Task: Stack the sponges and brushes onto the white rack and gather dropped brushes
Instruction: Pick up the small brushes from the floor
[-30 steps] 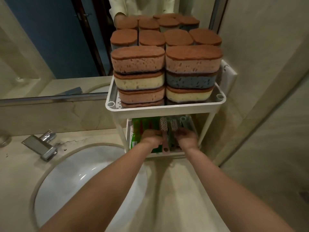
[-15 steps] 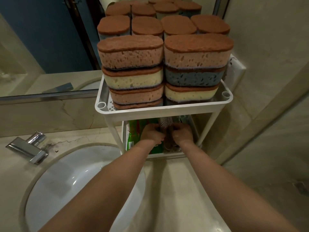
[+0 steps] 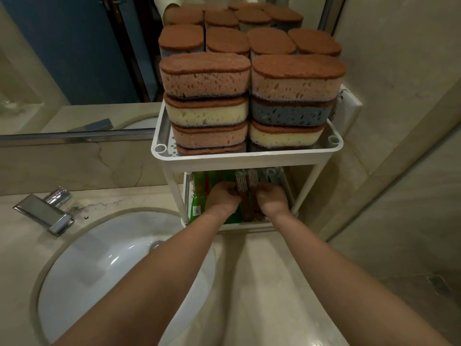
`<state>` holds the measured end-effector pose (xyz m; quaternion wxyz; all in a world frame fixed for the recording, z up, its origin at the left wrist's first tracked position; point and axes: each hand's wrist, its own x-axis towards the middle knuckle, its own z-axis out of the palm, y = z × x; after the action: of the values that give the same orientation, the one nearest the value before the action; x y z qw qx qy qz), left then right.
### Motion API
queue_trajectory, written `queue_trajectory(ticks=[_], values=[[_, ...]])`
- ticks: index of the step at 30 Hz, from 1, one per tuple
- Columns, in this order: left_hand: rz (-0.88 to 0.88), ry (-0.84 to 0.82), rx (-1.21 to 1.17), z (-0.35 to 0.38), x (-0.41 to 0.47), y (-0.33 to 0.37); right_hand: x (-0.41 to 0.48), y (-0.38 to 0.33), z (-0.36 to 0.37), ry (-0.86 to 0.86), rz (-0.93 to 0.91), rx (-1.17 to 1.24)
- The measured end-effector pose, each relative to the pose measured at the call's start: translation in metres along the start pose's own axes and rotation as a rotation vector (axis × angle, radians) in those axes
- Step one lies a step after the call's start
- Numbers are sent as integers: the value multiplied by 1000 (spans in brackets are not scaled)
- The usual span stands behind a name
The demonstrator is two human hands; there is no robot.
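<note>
Broadly, left to right, as things lie now:

Green brushes (image 3: 199, 211): lying flat at the left of the lower shelf, handles toward the person; one carries a small label. Probably light, hard plastic and a little slick — best taken along the handle, not by the bristles.

Left hand (image 3: 222, 198): reaching under the top shelf, fingers curled round the brushes at the shelf's middle; how firm the hold is I cannot tell, since the fingertips are hidden.

Brown brushes (image 3: 245, 186): two bristled heads side by side, pointing to the back of the shelf, dark handles running forward between the two hands. Stiff bodies with springy bristles, I judge — squeeze them together at the handles so the pair moves as one.

Right hand (image 3: 272, 199): closed against the right side of the same pair, thumb side inward.

Sponges (image 3: 294, 101): two tall piles on the top shelf, brown scouring tops over pink, yellow and grey foam. Soft and light, so easily toppled.

White rack (image 3: 247, 156): two-tiered, standing on the counter just right of the basin.
</note>
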<state>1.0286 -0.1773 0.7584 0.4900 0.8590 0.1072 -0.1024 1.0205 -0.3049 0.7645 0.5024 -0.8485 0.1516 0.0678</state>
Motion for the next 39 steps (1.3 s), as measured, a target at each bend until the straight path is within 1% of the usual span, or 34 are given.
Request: queue_trajectory(ticks=[4,9,11,15,20,26,39], values=[[-15,23,-163,-4,-15,-7,-17,1,6,41,-64,62],[18,104,-282,-14,-50,-21,-50,2,21,22,-6,262],[51,147,-331,-22,-66,-29,-65,5,27,8,-41,249],[126,223,-351,-40,-99,-49,-96,6,42,-67,-119,239],[50,354,-378,-62,-140,-84,-128,2,71,-168,-173,200],[-60,515,-446,-106,-190,-128,-171,-20,129,-356,-247,135],[-296,984,-524,-204,-296,-225,-268,-70,258,-863,-385,-2]])
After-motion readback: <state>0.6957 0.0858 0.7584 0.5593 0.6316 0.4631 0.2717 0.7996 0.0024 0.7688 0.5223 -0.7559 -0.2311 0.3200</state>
